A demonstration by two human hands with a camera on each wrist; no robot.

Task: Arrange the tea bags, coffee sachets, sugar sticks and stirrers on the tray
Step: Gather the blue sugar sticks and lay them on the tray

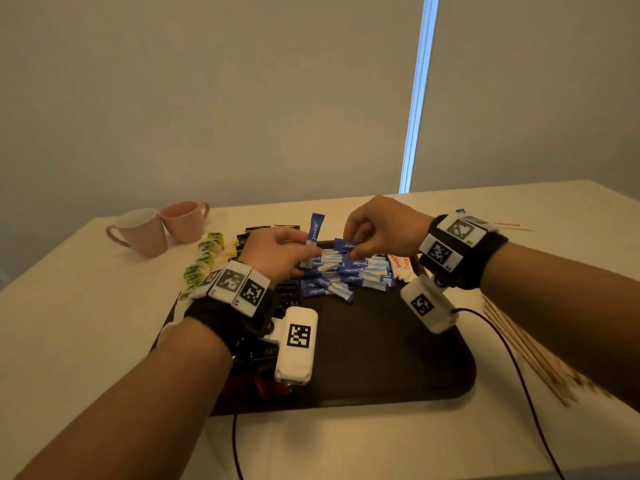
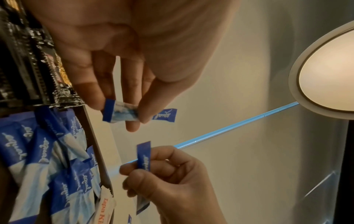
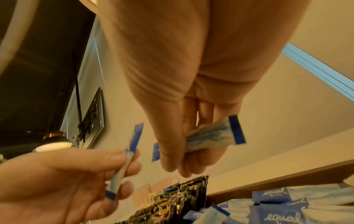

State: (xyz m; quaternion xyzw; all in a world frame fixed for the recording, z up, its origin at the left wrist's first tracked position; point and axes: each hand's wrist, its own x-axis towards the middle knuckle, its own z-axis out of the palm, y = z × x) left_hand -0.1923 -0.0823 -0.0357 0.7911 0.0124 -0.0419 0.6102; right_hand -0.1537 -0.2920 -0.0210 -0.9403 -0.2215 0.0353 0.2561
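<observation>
Both hands hover over the far end of the dark brown tray (image 1: 381, 362). My left hand (image 1: 306, 256) pinches one blue sugar stick (image 1: 314, 230), which stands nearly upright; the left wrist view shows the same sugar stick (image 2: 119, 112) between thumb and fingers. My right hand (image 1: 350, 247) pinches a second blue sugar stick (image 1: 346, 244), seen closer as the stick (image 3: 214, 134) in the right wrist view. Below them a pile of blue sugar sticks (image 1: 346, 277) lies on the tray. Black coffee sachets (image 1: 289, 294) lie on the tray's left side. Green-and-yellow tea bags (image 1: 204, 259) and wooden stirrers (image 1: 519, 348) lie on the table.
Two pink cups (image 1: 138, 233) stand at the table's far left. A white-and-red sachet (image 1: 399, 265) lies by the sugar pile's right edge. The near half of the tray is bare. Cables run from the wrist cameras across the table's front.
</observation>
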